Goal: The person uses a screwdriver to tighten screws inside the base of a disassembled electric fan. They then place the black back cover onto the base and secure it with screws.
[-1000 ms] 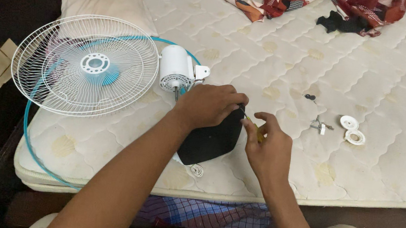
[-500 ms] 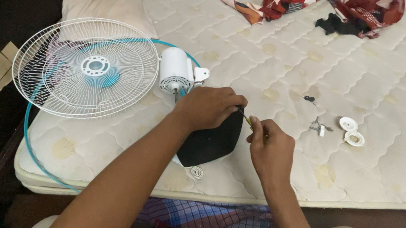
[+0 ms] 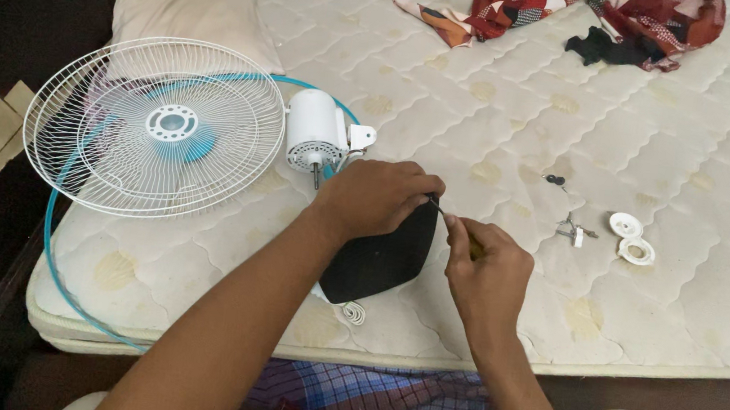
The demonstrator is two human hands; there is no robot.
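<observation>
White wire fan guard [image 3: 154,126], tilted at the mattress [image 3: 702,177] left edge. White motor housing [image 3: 315,131] just beside it. Left hand [image 3: 375,199] closed over the black fan base [image 3: 382,257] (mid-mattress, front). Right hand [image 3: 484,272] gripping a screwdriver [image 3: 453,225]. Two white caps [image 3: 631,238], right.

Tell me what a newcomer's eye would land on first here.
The white wire fan guard lies at the mattress's left edge, beside the white motor housing. At centre, the left hand rests on a black fan part while the right hand holds a slim tool to it. Small white caps lie to the right.
</observation>
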